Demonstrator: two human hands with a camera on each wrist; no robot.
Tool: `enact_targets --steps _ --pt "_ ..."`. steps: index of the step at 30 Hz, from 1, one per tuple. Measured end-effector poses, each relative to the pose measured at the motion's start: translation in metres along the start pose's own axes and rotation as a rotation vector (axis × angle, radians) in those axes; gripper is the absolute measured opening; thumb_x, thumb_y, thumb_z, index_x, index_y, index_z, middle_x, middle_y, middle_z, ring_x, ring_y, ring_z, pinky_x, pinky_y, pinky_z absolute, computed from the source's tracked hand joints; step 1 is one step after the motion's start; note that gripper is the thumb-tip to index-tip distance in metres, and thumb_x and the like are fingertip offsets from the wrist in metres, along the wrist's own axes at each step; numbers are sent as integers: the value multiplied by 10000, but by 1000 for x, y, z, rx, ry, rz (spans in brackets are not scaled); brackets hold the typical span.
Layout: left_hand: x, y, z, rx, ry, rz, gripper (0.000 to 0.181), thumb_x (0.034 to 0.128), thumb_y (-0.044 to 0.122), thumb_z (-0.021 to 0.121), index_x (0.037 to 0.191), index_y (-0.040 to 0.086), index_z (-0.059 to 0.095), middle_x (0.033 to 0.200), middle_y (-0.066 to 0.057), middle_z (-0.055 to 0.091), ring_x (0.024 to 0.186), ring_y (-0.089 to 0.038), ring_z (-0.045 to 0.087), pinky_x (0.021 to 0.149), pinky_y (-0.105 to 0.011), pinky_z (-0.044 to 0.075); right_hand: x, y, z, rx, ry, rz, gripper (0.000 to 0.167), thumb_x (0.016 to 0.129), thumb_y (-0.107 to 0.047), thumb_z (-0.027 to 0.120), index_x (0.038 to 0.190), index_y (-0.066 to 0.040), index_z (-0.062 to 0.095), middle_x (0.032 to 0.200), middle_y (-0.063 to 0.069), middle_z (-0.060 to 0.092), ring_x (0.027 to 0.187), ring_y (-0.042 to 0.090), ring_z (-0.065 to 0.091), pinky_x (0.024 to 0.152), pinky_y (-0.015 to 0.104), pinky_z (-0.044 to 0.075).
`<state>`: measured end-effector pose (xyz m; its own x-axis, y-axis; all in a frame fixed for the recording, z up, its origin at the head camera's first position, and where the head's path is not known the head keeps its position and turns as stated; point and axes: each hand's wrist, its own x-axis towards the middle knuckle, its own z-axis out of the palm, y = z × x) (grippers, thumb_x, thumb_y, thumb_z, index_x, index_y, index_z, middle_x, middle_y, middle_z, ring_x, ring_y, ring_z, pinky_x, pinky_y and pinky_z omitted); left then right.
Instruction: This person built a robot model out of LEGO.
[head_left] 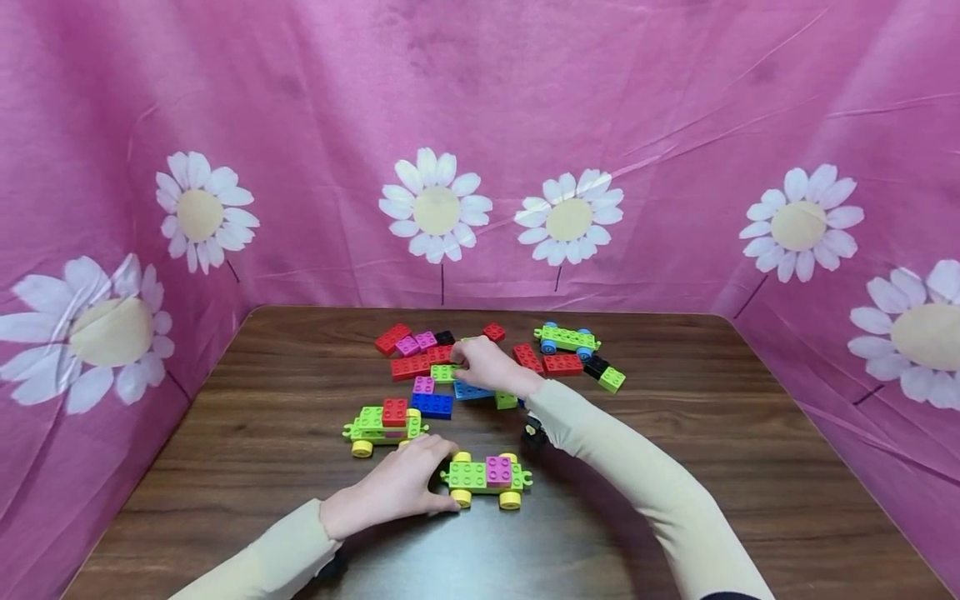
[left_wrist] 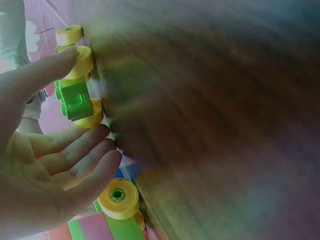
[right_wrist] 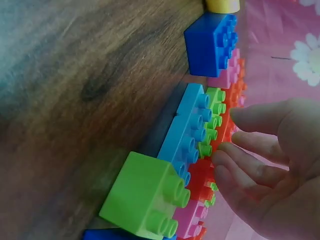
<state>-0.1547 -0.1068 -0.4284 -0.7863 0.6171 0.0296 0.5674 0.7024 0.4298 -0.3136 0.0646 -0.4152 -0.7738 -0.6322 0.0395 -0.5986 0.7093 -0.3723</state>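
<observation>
Beside the yellow-wheeled green car base [head_left: 468, 475], which carries a pink brick [head_left: 498, 471], is the left hand [head_left: 397, 486]; its thumb touches or nearly touches a yellow wheel [left_wrist: 82, 62] in the left wrist view, fingers relaxed. Left of that hand stands a second green car [head_left: 367, 423] with a red brick [head_left: 395, 412] on top. Over the brick pile reaches the right hand [head_left: 491, 367], fingers bent loosely above a green brick [head_left: 444, 373]. The right wrist view shows this hand [right_wrist: 270, 165] near green [right_wrist: 214, 120] and red bricks, nothing visible between its fingertips.
Blue bricks [head_left: 432, 406], red bricks [head_left: 562, 364] and pink bricks [head_left: 423, 385] lie around the right hand. A green base with blue wheels [head_left: 567, 339] stands at the back right, near a black and green pair [head_left: 611, 379]. Pink flowered cloth surrounds the wooden table [head_left: 285, 400].
</observation>
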Motion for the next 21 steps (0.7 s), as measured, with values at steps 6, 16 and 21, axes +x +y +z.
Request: enact_targets --steps 6,16,21 --pt "0 -1 1 7 7 10 597 783 391 827 1218 35 625 1161 -82 676 1096 -224 623 937 -440 534 5 -6 1 -99 -47 44 294 884 -147 742 1149 -25 705 1142 116 728 1013 217 691 906 359 580" --pt "0 0 0 8 11 14 595 781 388 828 1213 34 625 1153 -83 677 1087 -224 621 930 -440 532 7 -11 2 -165 -94 34 199 859 -204 778 972 -46 730 810 48 682 693 152 527 676 266 491" --pt "0 -1 1 14 14 13 589 779 387 829 1207 37 628 1148 -81 680 1086 -223 621 931 -440 531 8 -12 4 -189 -102 40 189 850 -238 789 911 -66 739 672 -17 553 618 122 422 600 228 375"
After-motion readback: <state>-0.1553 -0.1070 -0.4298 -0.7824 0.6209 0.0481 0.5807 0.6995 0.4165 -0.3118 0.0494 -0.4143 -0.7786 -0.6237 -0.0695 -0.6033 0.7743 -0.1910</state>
